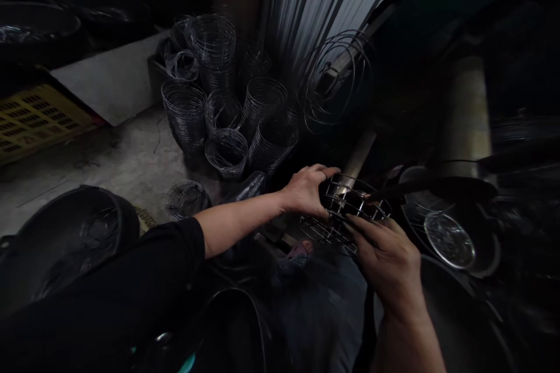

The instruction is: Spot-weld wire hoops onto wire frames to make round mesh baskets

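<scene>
A round wire basket [359, 201] of thin metal rods is between my hands, tilted, right of the middle of the head view. My left hand [308, 191] grips its left side, thumb and fingers spread around the rim. On the near right side my right hand [385, 250] has its fingers closed on the wires; its thumb is hidden. A dark rod-like electrode tip [380, 193] of a machine reaches into the basket from the right. Behind the basket, a pale metal bar [361, 154] slopes up and away.
Several stacks of wire rings [219, 49] stand on the floor ahead. Wire hoops [335, 76] hang on a bar at the back. A large black tub [125, 218] is at left, a yellow crate [39, 119] beyond it. A thick cylinder [468, 111] stands at right above a pan [450, 239].
</scene>
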The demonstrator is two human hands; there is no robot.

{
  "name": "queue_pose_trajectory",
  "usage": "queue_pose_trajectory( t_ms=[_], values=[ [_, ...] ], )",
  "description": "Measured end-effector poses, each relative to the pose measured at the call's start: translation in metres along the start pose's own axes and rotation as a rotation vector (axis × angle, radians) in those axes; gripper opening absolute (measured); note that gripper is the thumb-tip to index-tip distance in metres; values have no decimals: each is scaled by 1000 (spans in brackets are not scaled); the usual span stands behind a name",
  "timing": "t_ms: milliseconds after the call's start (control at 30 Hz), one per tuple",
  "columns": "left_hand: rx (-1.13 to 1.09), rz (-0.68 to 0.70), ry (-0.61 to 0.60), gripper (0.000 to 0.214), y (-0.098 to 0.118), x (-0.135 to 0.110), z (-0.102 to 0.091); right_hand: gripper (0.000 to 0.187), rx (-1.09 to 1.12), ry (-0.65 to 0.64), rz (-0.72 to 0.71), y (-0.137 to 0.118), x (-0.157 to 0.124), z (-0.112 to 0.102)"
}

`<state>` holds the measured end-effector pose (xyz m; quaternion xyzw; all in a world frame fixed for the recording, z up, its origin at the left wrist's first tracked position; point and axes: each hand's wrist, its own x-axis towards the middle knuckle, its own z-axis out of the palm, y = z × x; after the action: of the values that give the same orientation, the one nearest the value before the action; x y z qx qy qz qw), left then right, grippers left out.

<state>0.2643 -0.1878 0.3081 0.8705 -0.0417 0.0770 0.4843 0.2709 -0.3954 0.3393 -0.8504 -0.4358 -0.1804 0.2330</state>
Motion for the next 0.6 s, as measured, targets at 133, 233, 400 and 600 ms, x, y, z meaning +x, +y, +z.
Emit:
queue_pose_trajectory(
  t_ms=[133, 233, 400, 600],
  values=[
    [11, 47, 1, 100, 3, 2, -4, 25, 26, -31, 55, 3, 2, 0],
    [34, -21, -25, 103, 7, 0, -6, 25, 41, -36, 88, 2, 1, -2],
    [43, -64, -24, 104, 7, 4, -5, 24, 38, -25, 108, 6, 2, -1],
    [29, -44, 41, 102, 1, 17, 1, 23, 25, 10, 109, 18, 13, 5]
  ],
)
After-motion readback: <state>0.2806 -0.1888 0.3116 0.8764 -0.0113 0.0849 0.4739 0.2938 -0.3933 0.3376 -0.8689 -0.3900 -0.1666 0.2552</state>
